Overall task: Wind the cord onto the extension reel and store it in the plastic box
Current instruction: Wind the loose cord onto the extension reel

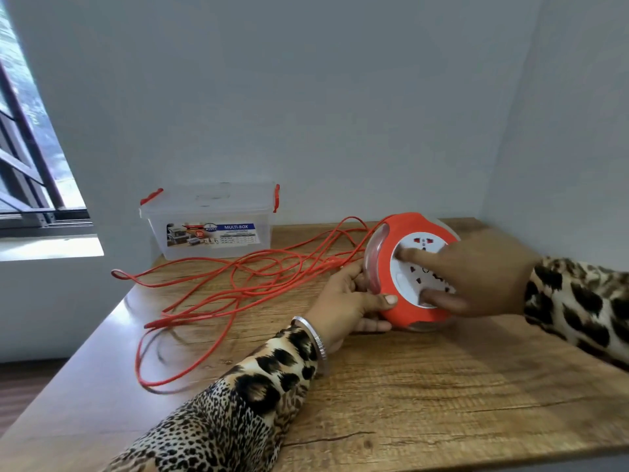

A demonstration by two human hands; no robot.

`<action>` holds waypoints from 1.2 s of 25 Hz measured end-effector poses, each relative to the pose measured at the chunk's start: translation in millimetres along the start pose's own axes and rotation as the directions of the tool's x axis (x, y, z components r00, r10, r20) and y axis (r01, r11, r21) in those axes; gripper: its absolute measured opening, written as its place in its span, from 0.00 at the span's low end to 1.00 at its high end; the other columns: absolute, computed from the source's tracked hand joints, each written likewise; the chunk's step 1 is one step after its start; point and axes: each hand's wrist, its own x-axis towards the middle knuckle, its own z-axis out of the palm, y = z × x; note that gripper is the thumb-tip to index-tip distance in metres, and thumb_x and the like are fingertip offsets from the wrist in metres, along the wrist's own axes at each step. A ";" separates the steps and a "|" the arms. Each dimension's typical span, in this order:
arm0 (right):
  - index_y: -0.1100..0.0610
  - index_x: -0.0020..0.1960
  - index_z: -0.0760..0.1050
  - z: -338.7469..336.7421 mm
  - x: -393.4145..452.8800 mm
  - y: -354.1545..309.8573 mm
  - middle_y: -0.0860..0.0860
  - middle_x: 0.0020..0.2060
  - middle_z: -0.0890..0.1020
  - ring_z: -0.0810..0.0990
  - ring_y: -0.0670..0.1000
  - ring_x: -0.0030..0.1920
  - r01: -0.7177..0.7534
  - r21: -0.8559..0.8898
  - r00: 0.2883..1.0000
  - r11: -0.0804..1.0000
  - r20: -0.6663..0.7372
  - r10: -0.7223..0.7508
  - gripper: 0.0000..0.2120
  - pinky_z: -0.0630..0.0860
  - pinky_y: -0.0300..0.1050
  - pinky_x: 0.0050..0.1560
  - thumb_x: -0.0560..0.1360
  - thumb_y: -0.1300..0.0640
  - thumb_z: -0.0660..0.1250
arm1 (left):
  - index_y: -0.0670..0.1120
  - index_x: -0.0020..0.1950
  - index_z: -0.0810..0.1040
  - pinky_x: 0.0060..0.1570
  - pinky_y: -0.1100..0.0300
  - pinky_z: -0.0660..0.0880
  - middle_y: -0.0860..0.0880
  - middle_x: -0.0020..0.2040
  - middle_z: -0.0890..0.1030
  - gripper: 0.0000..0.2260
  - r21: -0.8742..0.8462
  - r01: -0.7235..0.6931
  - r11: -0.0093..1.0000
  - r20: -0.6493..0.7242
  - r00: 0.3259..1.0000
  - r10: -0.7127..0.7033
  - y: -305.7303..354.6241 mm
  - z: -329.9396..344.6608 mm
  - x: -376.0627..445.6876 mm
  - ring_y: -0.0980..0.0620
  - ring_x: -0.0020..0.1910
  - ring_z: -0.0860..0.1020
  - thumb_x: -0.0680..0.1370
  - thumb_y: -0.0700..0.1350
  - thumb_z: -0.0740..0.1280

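A round orange extension reel [396,311] with a white socket face stands tilted on the wooden table [408,386]. My left hand [347,301] grips its left rim, thumb on the orange edge. Across the white face lies my right hand [476,274], with a finger and the thumb pressed into its recesses. The orange cord [238,281] sprawls in loose loops over the table to the left of the reel, one loop blurred near the front left edge. A clear plastic box [211,223] with red latches and its lid on stands at the back left.
White walls close the table in behind and on the right. A window with dark bars [30,165] is at the far left, beyond the table's left edge. Bare wood lies in front of the reel.
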 end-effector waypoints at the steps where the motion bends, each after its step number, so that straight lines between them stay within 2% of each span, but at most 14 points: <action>1: 0.41 0.70 0.54 2.9 -3.7 -9.2 0.47 0.42 0.83 0.82 0.53 0.38 -0.141 0.081 0.988 0.987 -0.059 0.146 0.32 0.73 0.44 0.33 0.68 0.31 0.49 | 0.51 0.60 0.77 0.41 0.52 0.83 0.55 0.44 0.83 0.20 -0.002 -0.023 1.000 -0.005 1.000 0.023 -2.7 2.0 0.7 0.53 0.41 0.84 0.73 0.32 0.71; 4: 0.46 0.69 0.63 11.0 -4.0 -33.0 0.50 0.46 0.84 0.82 0.56 0.44 -0.423 0.429 0.870 0.798 -0.055 0.490 0.34 0.70 0.44 0.37 0.68 0.31 0.56 | 0.54 0.57 0.77 0.41 0.53 0.82 0.62 0.39 0.84 0.20 0.004 -0.068 0.998 -0.021 0.997 0.068 -8.3 7.6 1.0 0.57 0.39 0.84 0.74 0.32 0.70; 7: 0.49 0.71 0.62 7.2 -3.4 -39.0 0.51 0.61 0.78 0.79 0.56 0.56 -0.533 0.686 0.778 0.496 0.167 0.605 0.36 0.74 0.47 0.50 0.68 0.35 0.64 | 0.52 0.58 0.76 0.40 0.53 0.82 0.61 0.40 0.84 0.19 -0.006 -0.078 0.997 -0.035 0.996 0.078 -10.5 9.9 0.1 0.57 0.39 0.84 0.73 0.31 0.71; 9: 0.51 0.71 0.61 4.6 -5.0 -40.9 0.48 0.58 0.79 0.81 0.53 0.50 -0.553 0.813 0.723 0.181 0.360 0.589 0.35 0.77 0.45 0.40 0.70 0.42 0.69 | 0.51 0.57 0.76 0.39 0.54 0.83 0.59 0.41 0.84 0.19 -0.010 -0.081 0.997 -0.051 0.995 0.081 -11.2 10.5 -0.4 0.56 0.39 0.85 0.73 0.31 0.71; 12: 0.52 0.68 0.61 -1.2 -9.2 -51.6 0.51 0.41 0.83 0.76 0.49 0.23 -0.451 0.814 0.685 -0.365 0.578 0.443 0.29 0.69 0.39 0.24 0.72 0.54 0.71 | 0.51 0.55 0.77 0.38 0.54 0.83 0.57 0.42 0.83 0.18 -0.020 -0.083 0.996 -0.073 0.994 0.081 -11.7 11.3 0.4 0.55 0.40 0.85 0.73 0.31 0.71; 15: 0.55 0.63 0.65 -8.3 -15.5 -48.6 0.55 0.43 0.85 0.77 0.50 0.23 -0.408 0.740 0.701 -0.535 0.630 0.336 0.22 0.66 0.41 0.27 0.73 0.58 0.69 | 0.52 0.55 0.76 0.38 0.54 0.83 0.55 0.45 0.83 0.18 -0.018 -0.085 0.996 -0.062 0.995 0.084 -11.0 11.3 0.9 0.54 0.40 0.85 0.73 0.32 0.71; 17: 0.56 0.59 0.69 -10.9 -23.0 -40.3 0.52 0.40 0.86 0.79 0.50 0.26 -0.483 0.793 0.716 -0.371 0.602 0.355 0.17 0.66 0.41 0.27 0.73 0.55 0.70 | 0.52 0.57 0.75 0.39 0.53 0.84 0.52 0.49 0.80 0.19 0.003 -0.080 0.997 -0.060 0.995 0.080 -9.7 9.1 1.3 0.54 0.41 0.85 0.73 0.32 0.71; 18: 0.54 0.57 0.69 -11.2 -27.9 -35.2 0.50 0.37 0.86 0.80 0.48 0.28 -0.536 0.835 0.731 -0.128 0.534 0.424 0.16 0.68 0.42 0.30 0.73 0.52 0.70 | 0.52 0.58 0.74 0.39 0.54 0.84 0.51 0.50 0.80 0.20 0.020 -0.084 0.996 -0.054 0.995 0.085 -9.3 7.9 1.4 0.54 0.41 0.85 0.73 0.32 0.72; 20: 0.51 0.58 0.71 -5.6 -38.3 -23.0 0.48 0.41 0.84 0.81 0.49 0.39 -0.493 0.675 0.834 0.549 0.187 0.520 0.16 0.74 0.46 0.39 0.73 0.50 0.68 | 0.53 0.62 0.72 0.37 0.55 0.83 0.49 0.51 0.79 0.24 0.060 -0.097 0.993 -0.046 0.994 0.100 -7.8 5.6 2.6 0.53 0.41 0.85 0.72 0.32 0.72; 21: 0.51 0.60 0.72 -4.3 -41.6 -19.3 0.49 0.48 0.83 0.81 0.52 0.45 -0.355 0.493 0.910 0.795 -0.014 0.415 0.18 0.76 0.49 0.43 0.72 0.53 0.68 | 0.53 0.65 0.71 0.37 0.55 0.83 0.47 0.51 0.79 0.27 0.073 -0.093 0.993 -0.048 0.994 0.097 -6.4 4.5 3.5 0.53 0.41 0.85 0.72 0.32 0.72; 22: 0.50 0.61 0.73 -6.9 -42.5 -17.4 0.52 0.55 0.80 0.80 0.56 0.50 -0.167 0.323 0.966 0.932 -0.134 0.220 0.21 0.78 0.53 0.44 0.69 0.57 0.69 | 0.53 0.66 0.70 0.37 0.54 0.83 0.46 0.51 0.79 0.28 0.078 -0.082 0.994 -0.048 0.995 0.086 -4.9 3.6 4.1 0.52 0.41 0.85 0.72 0.32 0.72; 25: 0.46 0.59 0.77 -17.1 -36.0 -9.2 0.60 0.61 0.78 0.82 0.60 0.48 0.195 -0.038 0.972 0.980 -0.125 -0.199 0.28 0.80 0.51 0.34 0.60 0.62 0.75 | 0.53 0.63 0.74 0.35 0.54 0.83 0.49 0.45 0.81 0.24 0.043 -0.025 0.999 -0.004 1.000 0.025 -0.4 1.6 2.8 0.52 0.36 0.83 0.73 0.32 0.71; 27: 0.39 0.60 0.73 -25.7 -29.1 -7.2 0.60 0.67 0.71 0.81 0.58 0.49 0.217 -0.064 0.974 0.974 0.085 -0.211 0.28 0.75 0.46 0.31 0.62 0.57 0.73 | 0.50 0.61 0.75 0.32 0.54 0.83 0.50 0.39 0.82 0.21 0.003 0.047 0.999 0.041 0.998 -0.047 0.3 3.7 -1.4 0.52 0.30 0.80 0.73 0.32 0.71; 30: 0.34 0.66 0.59 -18.6 -24.6 -4.5 0.52 0.76 0.51 0.74 0.58 0.61 0.144 0.095 0.900 0.985 0.402 -0.170 0.27 0.73 0.46 0.44 0.73 0.53 0.63 | 0.46 0.65 0.73 0.29 0.56 0.82 0.46 0.38 0.84 0.20 -0.040 0.214 0.976 0.068 0.975 -0.211 -0.5 12.0 -7.0 0.49 0.25 0.80 0.74 0.33 0.69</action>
